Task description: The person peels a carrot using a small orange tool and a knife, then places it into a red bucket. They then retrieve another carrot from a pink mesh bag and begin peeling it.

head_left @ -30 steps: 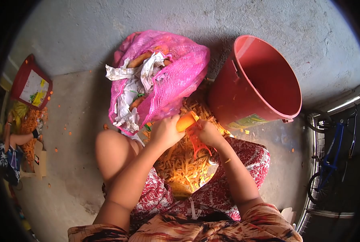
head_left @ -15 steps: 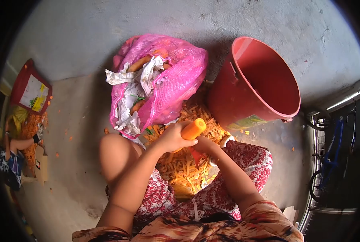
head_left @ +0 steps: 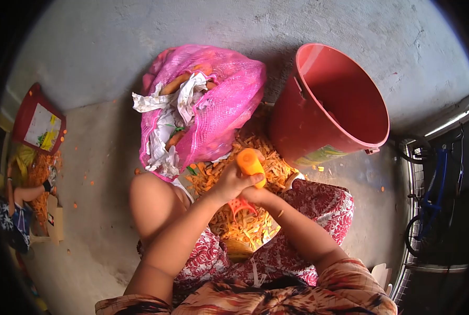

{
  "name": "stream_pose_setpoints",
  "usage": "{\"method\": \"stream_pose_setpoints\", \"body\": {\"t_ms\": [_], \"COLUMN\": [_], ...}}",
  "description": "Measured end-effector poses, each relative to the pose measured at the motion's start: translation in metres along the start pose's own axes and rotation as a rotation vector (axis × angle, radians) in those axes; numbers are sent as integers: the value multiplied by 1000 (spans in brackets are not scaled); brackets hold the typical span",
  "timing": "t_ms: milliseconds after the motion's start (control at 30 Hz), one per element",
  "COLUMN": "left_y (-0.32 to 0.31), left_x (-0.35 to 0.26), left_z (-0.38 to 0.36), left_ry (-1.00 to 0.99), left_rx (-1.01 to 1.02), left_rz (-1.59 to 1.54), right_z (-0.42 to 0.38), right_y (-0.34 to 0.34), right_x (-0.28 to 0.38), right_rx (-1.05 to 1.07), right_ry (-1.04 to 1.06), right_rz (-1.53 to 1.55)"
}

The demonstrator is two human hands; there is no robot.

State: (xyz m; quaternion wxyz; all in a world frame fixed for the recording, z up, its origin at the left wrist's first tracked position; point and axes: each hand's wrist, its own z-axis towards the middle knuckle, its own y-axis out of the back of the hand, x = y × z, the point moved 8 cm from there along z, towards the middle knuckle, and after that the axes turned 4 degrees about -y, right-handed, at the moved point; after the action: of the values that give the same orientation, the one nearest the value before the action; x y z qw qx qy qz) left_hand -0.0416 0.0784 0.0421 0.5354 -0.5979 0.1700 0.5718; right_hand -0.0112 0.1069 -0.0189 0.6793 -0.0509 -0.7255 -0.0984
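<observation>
My left hand [head_left: 231, 181] is wrapped round an orange carrot [head_left: 251, 164], whose blunt end points up and away from me. Close against it, my right hand [head_left: 257, 196] is closed on a red peeler [head_left: 241, 205]; its handle sticks out below the fingers, while the blade end is hidden. A loose pile of carrot peelings [head_left: 245, 229] lies under both hands, between my legs.
Beyond my left knee sits a pink mesh bag [head_left: 229, 105] with carrots and white paper in its mouth. A red bucket [head_left: 292, 123] leans by the wall. At far left are another red bucket [head_left: 22, 118], more peelings and a person's leg [head_left: 30, 194]. A blue bicycle [head_left: 433, 194] stands at right.
The carrot has turned from pointing right to pointing more upward and left. My right hand has shifted slightly toward me and left, and more of the red peeler shows beneath it.
</observation>
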Motion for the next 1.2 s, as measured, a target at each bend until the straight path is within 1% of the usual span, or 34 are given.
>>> {"method": "stream_pose_setpoints", "body": {"t_ms": [67, 133, 200, 233, 267, 300, 367, 400, 500, 533, 633, 667, 767, 800, 833, 900, 933, 967, 1033, 1133, 1200], "left_y": [1, 5, 2, -1, -6, -8, -17, -15, 12, 11, 8, 6, 8, 9, 19, 42, 47, 60, 80, 87, 83], "left_x": [-1, 0, -5, -10, -14, -11, 0, 2, 48, 45, 56, 51, 47, 40, 40, 38, 25, 26, 34, 37, 45], "left_z": [0, 1, 4, 5, 0, -1, -13, -10, -15, -15, -16, -16, -15, -10, -8, -4, -1, -4, -8, -9, -11], "left_ry": [-31, -35, -82, -107, -86, 79, 409, 265, 396, 365, 490, 462, 510, 398, 378, 337, 266, 290, 407, 305, 404], "left_rx": [-7, -11, 127, 199, 327, 328, 316, 431, 257, 244, 324, 287, 271, 190, 110, -48, -111, -163, -190, -230, -175], "left_rz": [46, 100, 328, 441, 634, 441, 55, 307, 326, 485, 665, 697, 737, 671, 704, 767, 856, 955, 1103, 1087, 974], "right_z": [0, 2, 3, 2, 5, 7, 4, 3, 10, 3, -4, -7, -9, -10, -11, -11, -11, -12, -10, -12, -16], "right_y": [14, 33, 51, 65, 79, 94, 117, 124, 135, 127, 103, 93, 90, 92, 95, 106, 115, 117, 116, 115, 137], "right_x": [-19, -28, -34, -30, -37, -42, -28, -22, -44, -22, 18, 27, 8, 13, 17, 17, 7, 5, 8, 26, 30], "right_rx": [32, -62, -154, -248, -251, -253, -301, -322, -372, -422, -395, -339, -273, -268, -263, -387, -461, -464, -469, -610, -806], "right_ry": [-228, -231, -232, -249, -170, -90, -71, -64, -110, -237, -364, -407, -418, -426, -433, -458, -489, -469, -423, -279, -151], "right_rz": [56, 189, 324, 414, 483, 550, 123, -90, -38, -134, -682, -764, -747, -753, -759, -818, -763, -768, -775, -710, -523]}}
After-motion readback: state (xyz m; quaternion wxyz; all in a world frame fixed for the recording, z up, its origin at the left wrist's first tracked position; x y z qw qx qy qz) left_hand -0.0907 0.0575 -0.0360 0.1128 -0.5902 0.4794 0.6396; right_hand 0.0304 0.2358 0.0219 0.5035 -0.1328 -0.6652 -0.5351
